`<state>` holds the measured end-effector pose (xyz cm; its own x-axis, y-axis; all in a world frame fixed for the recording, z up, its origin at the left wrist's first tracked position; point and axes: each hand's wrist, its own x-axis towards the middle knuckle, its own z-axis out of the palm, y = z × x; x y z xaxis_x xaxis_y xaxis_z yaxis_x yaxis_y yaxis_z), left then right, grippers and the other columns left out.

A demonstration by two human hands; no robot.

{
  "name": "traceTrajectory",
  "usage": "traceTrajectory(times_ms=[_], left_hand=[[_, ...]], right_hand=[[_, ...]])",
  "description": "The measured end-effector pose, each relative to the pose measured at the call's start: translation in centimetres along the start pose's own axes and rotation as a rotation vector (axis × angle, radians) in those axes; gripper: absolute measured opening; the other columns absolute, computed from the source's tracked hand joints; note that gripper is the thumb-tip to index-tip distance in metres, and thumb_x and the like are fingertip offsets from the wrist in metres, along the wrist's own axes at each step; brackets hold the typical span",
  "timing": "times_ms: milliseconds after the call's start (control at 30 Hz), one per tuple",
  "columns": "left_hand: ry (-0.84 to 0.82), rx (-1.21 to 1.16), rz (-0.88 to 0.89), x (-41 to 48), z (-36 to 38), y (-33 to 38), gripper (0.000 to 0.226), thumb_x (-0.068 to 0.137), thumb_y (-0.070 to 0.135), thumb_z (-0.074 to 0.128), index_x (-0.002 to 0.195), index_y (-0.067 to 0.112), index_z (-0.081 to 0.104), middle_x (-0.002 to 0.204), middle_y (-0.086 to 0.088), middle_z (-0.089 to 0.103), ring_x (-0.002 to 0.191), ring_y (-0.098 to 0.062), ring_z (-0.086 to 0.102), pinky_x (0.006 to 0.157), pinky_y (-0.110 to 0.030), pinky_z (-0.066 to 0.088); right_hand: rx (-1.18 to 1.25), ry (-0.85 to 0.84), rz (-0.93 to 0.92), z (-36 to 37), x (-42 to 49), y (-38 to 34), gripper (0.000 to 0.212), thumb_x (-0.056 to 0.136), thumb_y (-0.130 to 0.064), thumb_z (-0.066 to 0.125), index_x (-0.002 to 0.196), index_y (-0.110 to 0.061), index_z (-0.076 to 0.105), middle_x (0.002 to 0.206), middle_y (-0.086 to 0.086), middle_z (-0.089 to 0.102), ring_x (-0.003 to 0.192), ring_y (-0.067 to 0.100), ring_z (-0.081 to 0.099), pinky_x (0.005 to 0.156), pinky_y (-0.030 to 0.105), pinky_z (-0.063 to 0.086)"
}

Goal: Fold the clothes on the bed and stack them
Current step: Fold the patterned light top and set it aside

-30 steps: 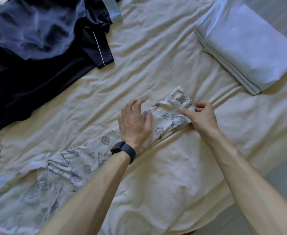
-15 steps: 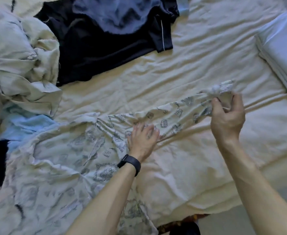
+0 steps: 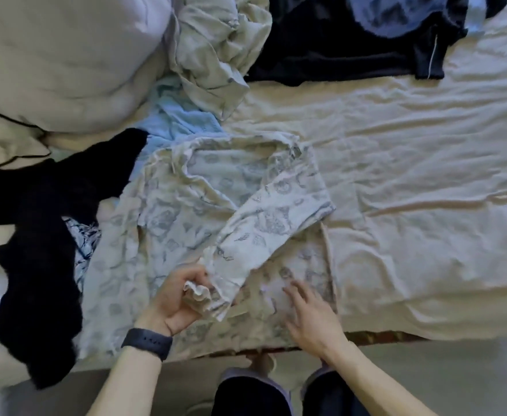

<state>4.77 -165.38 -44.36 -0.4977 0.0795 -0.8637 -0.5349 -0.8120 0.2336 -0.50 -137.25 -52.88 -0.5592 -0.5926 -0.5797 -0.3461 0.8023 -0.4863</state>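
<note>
A pale printed long-sleeved shirt [image 3: 186,211] lies spread near the bed's front edge. One sleeve [image 3: 264,232] is folded back diagonally across its body. My left hand [image 3: 177,298], with a dark watch on the wrist, grips the cuff of that sleeve. My right hand [image 3: 309,313] rests flat with spread fingers on the shirt's lower right part. A black garment [image 3: 36,265] lies at the left. A light blue garment [image 3: 177,124] sits behind the shirt, and dark navy clothes [image 3: 351,46] lie at the back.
A large pale pillow [image 3: 66,55] fills the back left, with a crumpled cream garment [image 3: 216,49] beside it. Wrinkled cream bedsheet [image 3: 411,190] stretches to the right. The bed's front edge [image 3: 381,337] runs just below my hands; my legs stand on the floor below.
The sleeve that lay stretched out to the right has been folded back over the shirt. My left hand now grips its cuff; my right hand let go and lies flat. The view shifted left.
</note>
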Motion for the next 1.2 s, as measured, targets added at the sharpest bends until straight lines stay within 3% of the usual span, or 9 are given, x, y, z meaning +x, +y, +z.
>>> traceTrajectory(times_ms=[133, 333, 467, 567, 667, 833, 1000, 1100, 1200], left_hand=[[0.394, 0.316, -0.097, -1.1, -8.8, -3.0, 0.060, 0.060, -0.007, 0.055, 0.118, 0.004, 0.056, 0.104, -0.011, 0.066, 0.083, -0.027, 0.062, 0.064, -0.032, 0.050], [0.652, 1.270, 0.128, 1.1, -10.7, -2.6, 0.070, 0.086, 0.023, 0.065, 0.150, 0.019, 0.036, 0.151, -0.009, 0.041, 0.137, -0.031, 0.040, 0.109, -0.042, 0.038], [0.517, 1.367, 0.383, 5.3, -3.6, 1.1, 0.060, 0.089, 0.030, 0.063, 0.144, 0.021, 0.042, 0.146, -0.008, 0.043, 0.135, -0.027, 0.041, 0.110, -0.040, 0.037], [0.412, 1.443, 0.494, 9.8, 2.8, 4.4, 0.059, 0.087, 0.032, 0.063, 0.143, 0.024, 0.044, 0.142, -0.005, 0.045, 0.132, -0.024, 0.044, 0.104, -0.034, 0.037], [0.379, 1.545, 0.572, 14.8, 8.7, 7.1, 0.060, 0.088, 0.037, 0.064, 0.143, 0.022, 0.044, 0.142, -0.006, 0.046, 0.133, -0.025, 0.043, 0.103, -0.034, 0.035], [0.487, 1.732, 0.547, 20.9, 14.8, 10.5, 0.062, 0.091, 0.053, 0.058, 0.141, 0.018, 0.045, 0.134, -0.009, 0.056, 0.124, -0.031, 0.052, 0.103, -0.043, 0.045], [0.458, 1.749, 0.449, 23.9, 17.6, 12.4, 0.024, 0.094, 0.042, 0.060, 0.078, 0.023, 0.061, 0.081, 0.001, 0.064, 0.083, -0.023, 0.061, 0.061, -0.027, 0.043], [0.326, 1.356, 0.457, 25.3, 18.7, 13.1, 0.015, 0.093, 0.035, 0.068, 0.091, 0.021, 0.072, 0.087, 0.007, 0.068, 0.082, -0.009, 0.059, 0.060, -0.017, 0.040], [0.289, 1.385, 0.455, 27.0, 19.2, 13.1, 0.022, 0.092, 0.035, 0.071, 0.106, 0.018, 0.074, 0.098, 0.005, 0.070, 0.084, -0.003, 0.060, 0.063, -0.009, 0.042]], right_hand=[[-0.181, -0.213, 0.141, 3.4, 1.0, 0.2, 0.076, 0.099, -0.053, 0.047, 0.161, -0.033, 0.007, 0.171, -0.005, -0.007, 0.155, 0.024, 0.008, 0.116, 0.052, 0.034], [0.070, -0.034, 0.372, 0.8, 3.7, -3.6, 0.045, 0.096, -0.043, 0.050, 0.134, -0.020, 0.056, 0.139, 0.007, 0.054, 0.125, 0.029, 0.053, 0.098, 0.044, 0.049], [0.802, 0.341, 0.546, -3.8, 6.9, -4.3, 0.030, 0.096, -0.044, 0.062, 0.102, -0.015, 0.066, 0.101, 0.000, 0.072, 0.084, 0.004, 0.067, 0.079, 0.033, 0.054], [1.425, 0.330, 0.634, -7.1, 10.5, -3.4, 0.027, 0.095, -0.046, 0.068, 0.101, -0.020, 0.063, 0.105, 0.004, 0.070, 0.091, 0.018, 0.072, 0.076, 0.034, 0.061], [1.805, 0.260, 0.819, -9.0, 14.1, -2.4, 0.039, 0.089, -0.044, 0.077, 0.108, -0.012, 0.064, 0.098, 0.007, 0.070, 0.068, 0.017, 0.071, 0.053, 0.026, 0.057], [2.072, 0.268, 0.946, -9.1, 16.7, -0.9, 0.018, 0.094, -0.024, 0.073, 0.105, -0.012, 0.066, 0.061, 0.004, 0.062, 0.037, 0.007, 0.052, 0.034, 0.016, 0.039], [2.303, 0.278, 0.907, -9.0, 15.0, 2.7, 0.016, 0.096, -0.020, 0.070, 0.083, -0.014, 0.063, 0.068, -0.001, 0.060, 0.042, 0.002, 0.050, 0.035, 0.013, 0.035], [2.454, 0.315, 0.870, -9.2, 14.6, 4.1, 0.009, 0.094, -0.021, 0.070, 0.088, -0.016, 0.066, 0.075, -0.004, 0.063, 0.046, 0.001, 0.052, 0.036, 0.012, 0.035], [2.441, 0.344, 0.863, -9.0, 15.0, 4.6, 0.010, 0.093, -0.021, 0.071, 0.087, -0.019, 0.064, 0.069, -0.006, 0.060, 0.046, 0.001, 0.053, 0.036, 0.012, 0.035]])
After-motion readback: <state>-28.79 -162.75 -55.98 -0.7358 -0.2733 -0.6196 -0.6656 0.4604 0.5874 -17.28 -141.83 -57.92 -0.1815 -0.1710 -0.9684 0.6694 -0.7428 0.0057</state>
